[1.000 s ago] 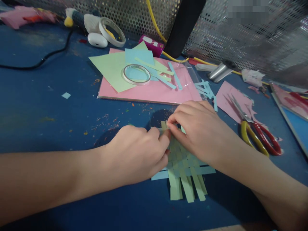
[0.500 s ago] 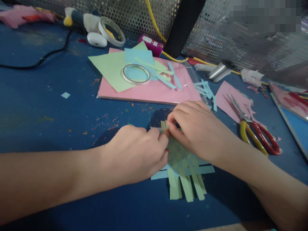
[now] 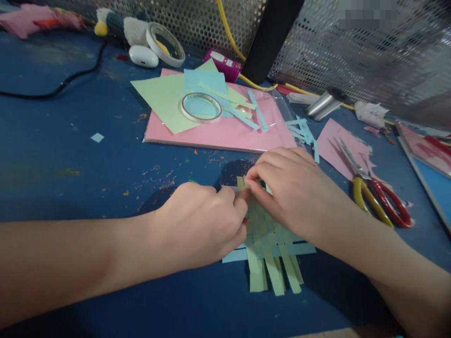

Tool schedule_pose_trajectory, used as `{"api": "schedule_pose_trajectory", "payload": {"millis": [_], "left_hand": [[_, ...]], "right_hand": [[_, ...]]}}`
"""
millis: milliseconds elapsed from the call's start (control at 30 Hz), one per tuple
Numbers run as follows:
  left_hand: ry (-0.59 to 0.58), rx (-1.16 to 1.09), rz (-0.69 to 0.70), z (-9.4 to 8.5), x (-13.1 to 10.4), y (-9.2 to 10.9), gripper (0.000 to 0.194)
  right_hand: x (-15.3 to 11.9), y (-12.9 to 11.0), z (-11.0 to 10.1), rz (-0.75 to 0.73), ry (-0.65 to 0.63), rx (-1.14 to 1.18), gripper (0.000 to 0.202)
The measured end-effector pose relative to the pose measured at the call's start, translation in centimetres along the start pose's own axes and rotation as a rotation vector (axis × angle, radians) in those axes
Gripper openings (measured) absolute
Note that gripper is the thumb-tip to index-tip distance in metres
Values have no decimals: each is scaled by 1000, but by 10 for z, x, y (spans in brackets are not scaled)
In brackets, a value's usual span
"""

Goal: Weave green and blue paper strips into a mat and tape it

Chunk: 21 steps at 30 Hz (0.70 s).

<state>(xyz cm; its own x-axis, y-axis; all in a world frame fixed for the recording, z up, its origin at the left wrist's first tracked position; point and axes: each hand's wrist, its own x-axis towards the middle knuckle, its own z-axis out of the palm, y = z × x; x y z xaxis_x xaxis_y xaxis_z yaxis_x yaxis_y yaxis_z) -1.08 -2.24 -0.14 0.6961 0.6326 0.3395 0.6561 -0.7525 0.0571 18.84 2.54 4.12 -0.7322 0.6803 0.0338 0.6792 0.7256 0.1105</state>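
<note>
While woven paper [image 3: 264, 231] is pinched at its far edge by the right hand [image 3: 291, 188], the grip of the left hand [image 3: 206, 220] cannot be told.

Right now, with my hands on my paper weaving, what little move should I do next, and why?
I'd probably smooth the top end of that green paper strip: your left hand and right hand have fingertips close beside it, at the upper edge of the woven paper mat.

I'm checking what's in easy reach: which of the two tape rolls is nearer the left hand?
The thin roll, lying on the paper sheets. The wider roll sits tilted farther from the left hand, beside the white case.
</note>
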Motion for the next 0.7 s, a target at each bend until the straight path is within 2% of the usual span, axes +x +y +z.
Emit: {"api": "schedule_pose_trajectory", "payload": {"millis": [100, 267, 500, 700], "left_hand": [[27, 4, 15, 0, 1, 0, 18], [3, -18, -17, 1, 1, 0, 25], [-15, -26, -20, 0, 0, 0, 25], [13, 8, 37, 0, 0, -2, 15]], "right_hand": [[2, -2, 0, -5, -34, -38, 23], [4, -2, 2, 5, -74, -38, 22], [3, 4, 1, 49, -62, 3, 27], [-2, 5, -3, 7, -16, 79, 28]]}}
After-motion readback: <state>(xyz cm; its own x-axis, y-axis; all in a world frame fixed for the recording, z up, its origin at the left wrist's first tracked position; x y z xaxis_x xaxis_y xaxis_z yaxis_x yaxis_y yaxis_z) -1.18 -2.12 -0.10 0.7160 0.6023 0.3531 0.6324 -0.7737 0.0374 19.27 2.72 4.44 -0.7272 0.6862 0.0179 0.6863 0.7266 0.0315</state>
